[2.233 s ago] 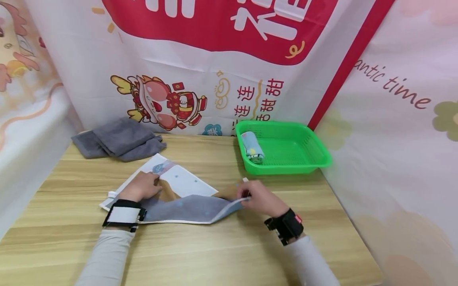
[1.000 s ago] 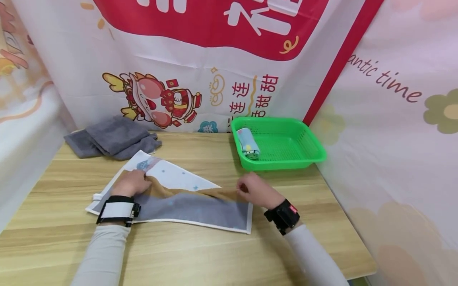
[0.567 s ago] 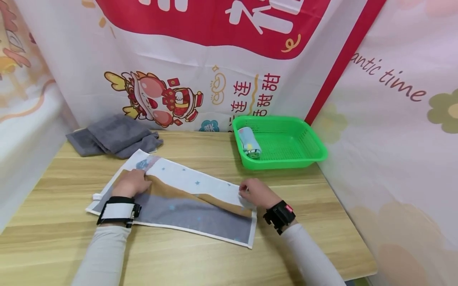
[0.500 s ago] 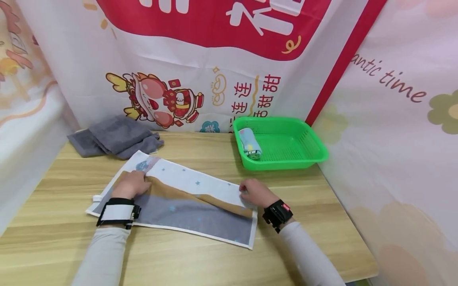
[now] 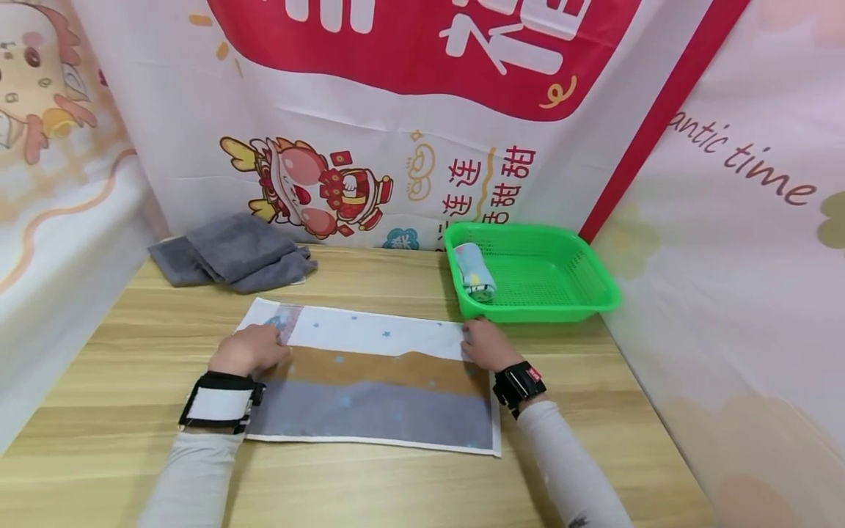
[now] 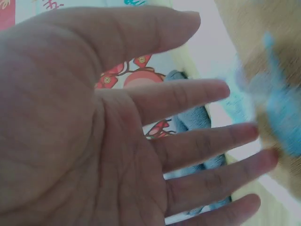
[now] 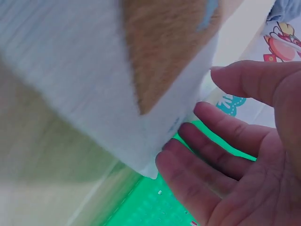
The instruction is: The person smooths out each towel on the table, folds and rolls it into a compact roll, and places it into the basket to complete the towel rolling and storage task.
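A small towel (image 5: 389, 414) with white, brown and grey bands and blue stars lies spread nearly flat on the table. My left hand (image 5: 252, 350) rests at its left side; in the left wrist view the fingers (image 6: 202, 143) are straight and spread, the thumb apart. At the far right corner, my right hand (image 5: 490, 345) touches the towel's edge. The right wrist view shows loosely bent fingers (image 7: 188, 172) against the white border, the thumb held away from them. My left hand covers part of the towel's left edge.
A green plastic basket (image 5: 551, 314) stands at the back right, close beyond my right hand. Inside, along its left wall, lies a rolled light-blue towel (image 5: 474, 270). A crumpled grey towel (image 5: 240, 253) sits at the back left. Printed cloths (image 5: 317, 103) hang behind the wooden table (image 5: 370, 484).
The towel's folded-over right part has been turned out flat and its creases smoothed. My right hand has let go of the pinched edge and shifted to the far right corner; the left stays at the left.
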Motion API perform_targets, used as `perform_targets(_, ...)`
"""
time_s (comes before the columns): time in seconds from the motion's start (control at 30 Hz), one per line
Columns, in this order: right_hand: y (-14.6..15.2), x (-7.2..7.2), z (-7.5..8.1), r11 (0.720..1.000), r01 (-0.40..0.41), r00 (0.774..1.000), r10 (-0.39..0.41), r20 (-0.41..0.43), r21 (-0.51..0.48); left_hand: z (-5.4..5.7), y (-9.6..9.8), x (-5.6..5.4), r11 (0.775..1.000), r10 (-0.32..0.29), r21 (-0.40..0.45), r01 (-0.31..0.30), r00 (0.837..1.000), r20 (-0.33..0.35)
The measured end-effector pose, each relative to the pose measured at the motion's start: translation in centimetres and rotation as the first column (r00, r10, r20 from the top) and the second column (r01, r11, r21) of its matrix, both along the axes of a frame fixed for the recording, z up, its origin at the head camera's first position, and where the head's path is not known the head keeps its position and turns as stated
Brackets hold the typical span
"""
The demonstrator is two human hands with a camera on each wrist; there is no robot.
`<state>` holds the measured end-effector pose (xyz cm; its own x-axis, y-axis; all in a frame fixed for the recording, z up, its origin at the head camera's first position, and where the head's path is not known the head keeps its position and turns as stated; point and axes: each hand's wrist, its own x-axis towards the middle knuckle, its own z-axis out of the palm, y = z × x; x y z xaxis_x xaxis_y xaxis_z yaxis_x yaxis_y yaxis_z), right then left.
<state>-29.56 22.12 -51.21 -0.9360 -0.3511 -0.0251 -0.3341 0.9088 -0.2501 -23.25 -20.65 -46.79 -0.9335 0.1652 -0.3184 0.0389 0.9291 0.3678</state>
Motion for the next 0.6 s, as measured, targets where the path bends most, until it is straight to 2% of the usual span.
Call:
perform_targets(0.1, -0.1, 0.1, 0.3, 1.000, 0.004, 1.000, -0.004, -0.021, -0.023, 0.2, -0.5, -0.9, 0.999, -0.046, 0.012, 0.047, 0.997, -0.062)
perform_targets(0.17, -0.2, 0.1, 0.5, 0.999, 0.006, 0.999, -0.008, -0.048, -0.042, 0.0, -0.7, -2.2, 0.997, -0.067, 0.039, 0.073, 0.989, -0.135)
perform_targets(0.23, -0.3, 0.1, 0.5, 0.998, 0.004, 0.997, -0.008, -0.077, -0.055, -0.6, -1.0, -3.6, 0.993, -0.079, 0.068, 0.095, 0.974, -0.212)
perform_targets(0.3, -0.4, -0.1, 0.4, 0.998, -0.001, 0.997, -0.004, -0.080, -0.057, -1.5, -1.4, -4.9, 0.989, -0.079, 0.101, 0.109, 0.962, -0.260)
perform_targets(0.47, -0.4, -0.6, -0.5, 0.997, 0.026, 0.997, -0.031, -0.067, -0.079, -3.6, -2.8, -7.0, 0.981, -0.097, 0.133, 0.139, 0.956, -0.278)
perform_targets(0.6, -0.3, -0.8, -0.8, 0.992, 0.061, 0.994, -0.071, -0.086, -0.114, -3.9, -3.2, -7.7, 0.985, -0.070, 0.130, 0.112, 0.954, -0.291)
